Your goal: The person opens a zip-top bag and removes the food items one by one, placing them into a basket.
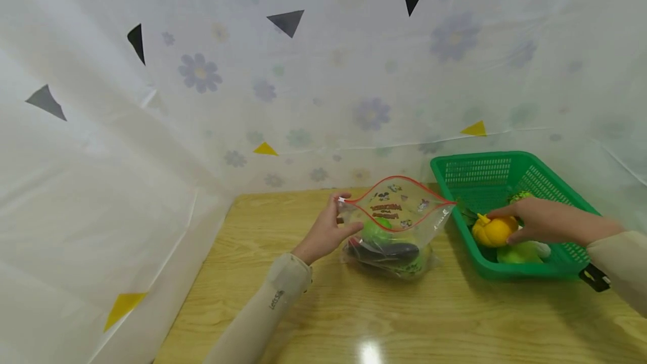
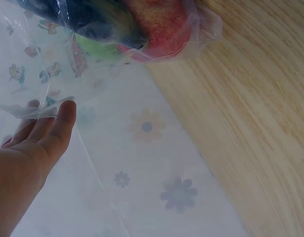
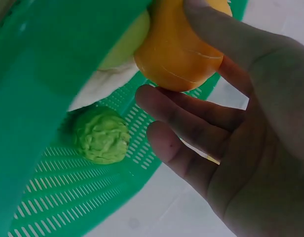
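Note:
A clear zip bag [image 1: 429, 223] with a red zip line stands on the table with its mouth spread. Inside it lie a dark eggplant [image 1: 399, 251], a green round item [image 1: 376, 232] and a red item [image 2: 159, 24]. My left hand [image 1: 331, 235] holds the bag's left corner, the thumb in front and the fingers behind. Over at the green basket [image 1: 497, 271], my right hand [image 1: 548, 221] grips a yellow toy pumpkin [image 1: 492, 232]; in the right wrist view the thumb lies over the pumpkin [image 3: 179, 54] and fingertips reach its underside.
Also in the basket are a light green item [image 1: 520, 253], a white item [image 3: 105, 84] and a wrinkled green ball-like vegetable [image 3: 102, 136]. The wooden table [image 1: 328, 319] ends at a pale flowered curtain [image 1: 323, 100] behind and to the left. A black clip-like piece [image 1: 595, 278] hangs beneath the right wrist.

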A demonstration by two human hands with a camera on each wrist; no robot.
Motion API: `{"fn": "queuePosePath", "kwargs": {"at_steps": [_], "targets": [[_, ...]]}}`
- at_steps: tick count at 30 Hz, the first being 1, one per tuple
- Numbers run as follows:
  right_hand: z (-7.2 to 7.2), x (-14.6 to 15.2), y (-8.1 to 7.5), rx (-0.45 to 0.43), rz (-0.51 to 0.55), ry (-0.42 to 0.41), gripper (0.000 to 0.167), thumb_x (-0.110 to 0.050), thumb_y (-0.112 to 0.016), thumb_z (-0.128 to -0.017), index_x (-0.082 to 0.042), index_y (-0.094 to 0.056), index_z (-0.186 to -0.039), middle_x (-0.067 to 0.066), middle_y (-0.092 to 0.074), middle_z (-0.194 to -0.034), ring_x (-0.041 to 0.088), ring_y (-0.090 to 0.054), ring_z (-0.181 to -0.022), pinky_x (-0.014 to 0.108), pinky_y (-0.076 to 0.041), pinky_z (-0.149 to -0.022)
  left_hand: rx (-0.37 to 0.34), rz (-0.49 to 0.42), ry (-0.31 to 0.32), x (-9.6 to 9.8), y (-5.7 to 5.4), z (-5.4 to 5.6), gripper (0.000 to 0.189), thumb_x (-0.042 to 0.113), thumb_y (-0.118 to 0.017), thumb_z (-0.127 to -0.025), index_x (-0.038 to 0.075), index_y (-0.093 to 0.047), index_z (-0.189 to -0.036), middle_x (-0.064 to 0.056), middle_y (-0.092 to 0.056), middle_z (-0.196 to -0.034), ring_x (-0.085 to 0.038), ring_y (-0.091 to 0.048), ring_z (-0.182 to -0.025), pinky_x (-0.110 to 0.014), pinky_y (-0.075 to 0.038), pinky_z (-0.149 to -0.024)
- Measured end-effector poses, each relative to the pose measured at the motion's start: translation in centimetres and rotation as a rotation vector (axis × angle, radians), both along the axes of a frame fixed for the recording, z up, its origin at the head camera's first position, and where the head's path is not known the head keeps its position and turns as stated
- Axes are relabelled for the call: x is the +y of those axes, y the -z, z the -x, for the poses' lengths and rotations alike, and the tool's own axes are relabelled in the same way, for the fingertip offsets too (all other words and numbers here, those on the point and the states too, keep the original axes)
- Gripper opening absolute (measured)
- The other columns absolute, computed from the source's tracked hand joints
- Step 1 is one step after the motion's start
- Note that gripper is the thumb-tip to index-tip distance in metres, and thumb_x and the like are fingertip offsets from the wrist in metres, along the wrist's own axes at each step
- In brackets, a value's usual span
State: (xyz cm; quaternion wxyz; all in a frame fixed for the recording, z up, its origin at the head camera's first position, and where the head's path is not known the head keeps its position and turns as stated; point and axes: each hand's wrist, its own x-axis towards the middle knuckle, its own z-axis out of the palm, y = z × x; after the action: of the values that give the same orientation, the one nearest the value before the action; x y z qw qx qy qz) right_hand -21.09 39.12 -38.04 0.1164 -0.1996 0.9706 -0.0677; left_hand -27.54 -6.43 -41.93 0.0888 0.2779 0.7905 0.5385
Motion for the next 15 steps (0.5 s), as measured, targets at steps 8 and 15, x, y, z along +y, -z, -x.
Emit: {"fn": "queuePosePath", "kwargs": {"at_steps": [8,15], "targets": [[0.23,-0.74,0.93,-0.029,0.05,-0.034,0.041,-0.027,-0.069,-0.095,-0.008,-0.066,-0.132,0.01,-0.071,-0.121,0.025,-0.069,-0.099,0.037,-0.059,-0.077,-0.011,-0.019,0.002,-0.22,-0.25,0.07,0.067,0.027,-0.072,-0.095,0.024,-0.033,-0.149,-0.007,-0.057,-0.137,-0.022,-0.056,-0.125,-0.045,-0.047,-0.106],[-0.23,-1.01,0.73,-0.056,0.06,-0.021,0.041,-0.026,-0.07,-0.095,-0.005,-0.065,-0.13,0.017,-0.068,-0.126,0.024,-0.07,-0.095,0.04,-0.059,-0.078,-0.04,-0.016,0.002,-0.14,-0.05,-0.16,0.066,0.03,-0.072,-0.096,0.026,-0.033,-0.149,-0.005,-0.056,-0.138,-0.027,-0.056,-0.125,-0.045,-0.049,-0.103]]}}
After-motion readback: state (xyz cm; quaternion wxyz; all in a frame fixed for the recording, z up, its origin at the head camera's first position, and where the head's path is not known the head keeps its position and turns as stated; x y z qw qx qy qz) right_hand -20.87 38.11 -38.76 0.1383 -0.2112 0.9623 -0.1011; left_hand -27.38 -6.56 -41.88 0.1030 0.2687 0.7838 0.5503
